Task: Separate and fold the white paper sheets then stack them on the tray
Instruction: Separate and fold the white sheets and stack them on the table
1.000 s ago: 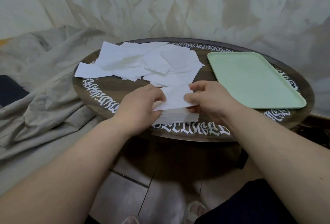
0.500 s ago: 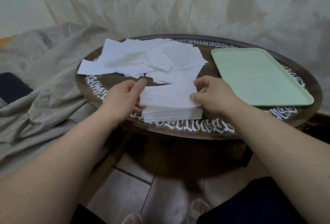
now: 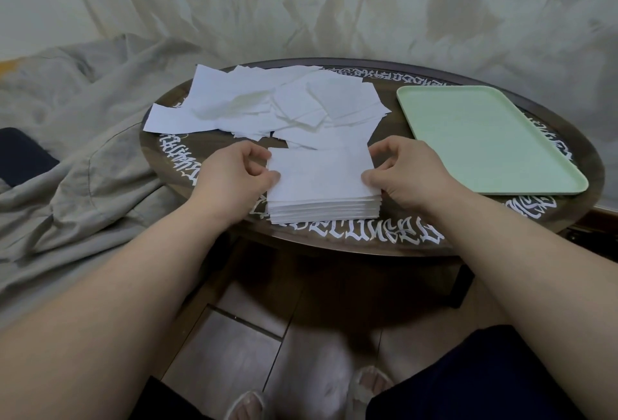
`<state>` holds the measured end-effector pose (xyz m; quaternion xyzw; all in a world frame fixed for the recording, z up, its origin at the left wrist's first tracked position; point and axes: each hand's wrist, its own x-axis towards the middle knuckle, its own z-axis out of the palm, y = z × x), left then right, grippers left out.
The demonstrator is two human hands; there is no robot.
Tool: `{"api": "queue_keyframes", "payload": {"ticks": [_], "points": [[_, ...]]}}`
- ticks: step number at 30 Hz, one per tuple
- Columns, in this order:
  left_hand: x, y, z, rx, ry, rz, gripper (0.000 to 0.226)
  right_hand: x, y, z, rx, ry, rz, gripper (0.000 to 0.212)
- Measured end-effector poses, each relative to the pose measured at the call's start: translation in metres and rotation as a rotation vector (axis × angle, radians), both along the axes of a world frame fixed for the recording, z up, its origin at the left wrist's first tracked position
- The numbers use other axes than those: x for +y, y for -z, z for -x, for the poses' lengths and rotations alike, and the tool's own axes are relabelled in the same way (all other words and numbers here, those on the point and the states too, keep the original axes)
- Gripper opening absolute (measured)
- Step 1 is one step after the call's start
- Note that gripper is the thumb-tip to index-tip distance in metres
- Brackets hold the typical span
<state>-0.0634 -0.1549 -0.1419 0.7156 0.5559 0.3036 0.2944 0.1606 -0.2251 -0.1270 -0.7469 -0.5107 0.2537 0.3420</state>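
A neat stack of white paper sheets (image 3: 322,207) sits at the near edge of the round table. On top of it lies one white sheet (image 3: 319,175), flat. My left hand (image 3: 230,173) pinches the sheet's left edge and my right hand (image 3: 409,170) pinches its right edge. Behind the stack a loose pile of white sheets (image 3: 267,105) spreads over the table's far left. The pale green tray (image 3: 485,138) lies on the right side of the table with nothing on it.
The dark wooden table (image 3: 501,229) has white lettering round its rim. Crumpled grey cloth (image 3: 73,152) lies to the left and drapes behind. Below the table I see floor tiles, my dark trousers and slippers.
My hands have moved apart to the sheet's left and right edges. The top sheet, lifted and tilted a second ago, now lies flat and spread over the stack.
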Motion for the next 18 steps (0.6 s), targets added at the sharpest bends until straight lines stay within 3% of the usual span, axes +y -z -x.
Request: {"api": "queue_keyframes", "payload": {"ticks": [18], "points": [[0.0004,0.0013,0.0003,0.100,0.021,0.002,0.020,0.0023,0.0046,-0.0036,-0.026,0.001,0.041,0.034]]}}
